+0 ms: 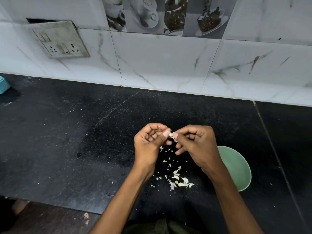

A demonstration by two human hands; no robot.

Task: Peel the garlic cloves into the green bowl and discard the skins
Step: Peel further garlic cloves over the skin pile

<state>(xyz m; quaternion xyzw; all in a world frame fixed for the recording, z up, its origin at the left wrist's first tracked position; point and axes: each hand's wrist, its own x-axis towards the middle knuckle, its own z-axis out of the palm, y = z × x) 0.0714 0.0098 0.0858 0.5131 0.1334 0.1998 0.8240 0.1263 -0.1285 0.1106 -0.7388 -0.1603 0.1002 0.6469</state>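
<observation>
Both hands meet above the black counter [84, 149]. My left hand [148, 142] and my right hand [197, 146] pinch one small pale garlic clove [170, 134] between thumbs and fingertips. Below them a scatter of white garlic skins [177, 180] lies on the counter. The green bowl [236, 168] stands to the right, partly hidden behind my right forearm; I cannot see anything inside its visible part.
A white marbled tile wall [168, 65] rises behind the counter, with a socket plate [60, 39] at the upper left. A light blue object [3, 85] pokes in at the left edge. The counter's front edge runs along the lower left.
</observation>
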